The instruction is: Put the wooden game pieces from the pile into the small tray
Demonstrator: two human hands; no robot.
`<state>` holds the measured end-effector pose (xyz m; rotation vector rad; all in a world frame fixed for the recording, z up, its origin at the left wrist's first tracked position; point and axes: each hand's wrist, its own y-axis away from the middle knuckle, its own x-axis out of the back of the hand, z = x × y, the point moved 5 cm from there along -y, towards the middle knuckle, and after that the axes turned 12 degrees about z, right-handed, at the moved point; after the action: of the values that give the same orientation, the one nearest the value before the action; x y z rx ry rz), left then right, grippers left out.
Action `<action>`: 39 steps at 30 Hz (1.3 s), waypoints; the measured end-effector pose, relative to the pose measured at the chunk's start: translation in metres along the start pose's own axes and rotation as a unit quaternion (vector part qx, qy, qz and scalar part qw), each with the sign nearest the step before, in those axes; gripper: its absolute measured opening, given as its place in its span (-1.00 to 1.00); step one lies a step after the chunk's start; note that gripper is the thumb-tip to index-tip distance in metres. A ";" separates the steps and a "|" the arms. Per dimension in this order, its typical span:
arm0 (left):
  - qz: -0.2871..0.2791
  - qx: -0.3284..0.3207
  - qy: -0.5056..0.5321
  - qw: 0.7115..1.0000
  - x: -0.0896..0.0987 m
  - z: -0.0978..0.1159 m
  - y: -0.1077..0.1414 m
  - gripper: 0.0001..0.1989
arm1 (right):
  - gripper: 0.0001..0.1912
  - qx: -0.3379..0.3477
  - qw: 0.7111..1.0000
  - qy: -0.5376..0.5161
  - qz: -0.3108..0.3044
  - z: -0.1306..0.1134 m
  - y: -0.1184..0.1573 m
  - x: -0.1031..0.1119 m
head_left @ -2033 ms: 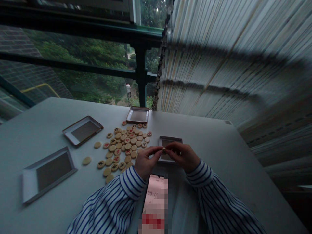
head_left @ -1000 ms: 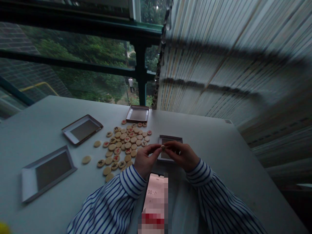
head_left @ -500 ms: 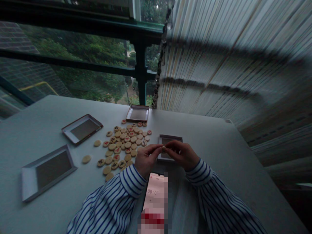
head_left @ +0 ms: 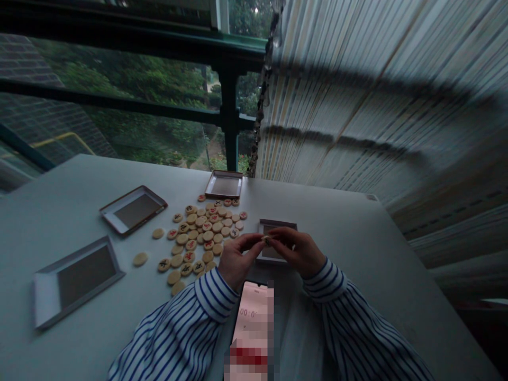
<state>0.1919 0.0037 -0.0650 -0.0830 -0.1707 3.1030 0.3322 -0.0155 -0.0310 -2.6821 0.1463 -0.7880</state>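
Note:
A small round wooden piece (head_left: 267,240) with a dark mark is pinched between the fingertips of both hands. My left hand (head_left: 239,258) holds its left side, and my right hand (head_left: 298,251) holds its right side. Beneath them lies a shallow open box (head_left: 278,222), partly hidden by the fingers. To the left of my left hand, many round wooden pieces (head_left: 208,236) are heaped on the white table (head_left: 341,222). Some show red or black characters, others plain faces.
Open shallow trays lie at the far edge (head_left: 224,185), the upper left (head_left: 134,210) and the left (head_left: 79,283). A lit phone (head_left: 254,312) rests between my forearms. Beyond the table are a window and a striped curtain (head_left: 317,100).
The held piece has tilted slightly between my fingers, with its marked face turned a little. Both hands have barely shifted; the rest looks the same.

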 end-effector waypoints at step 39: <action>-0.035 -0.295 -0.250 0.922 -0.002 0.008 0.005 -0.80 | -0.79 0.138 0.974 0.169 -0.067 -0.015 -0.003 0.026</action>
<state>0.1936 -0.0021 -0.0575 0.6838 -1.0803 2.8077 0.3455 -0.0225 -0.0049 -2.2980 -0.0619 -1.2071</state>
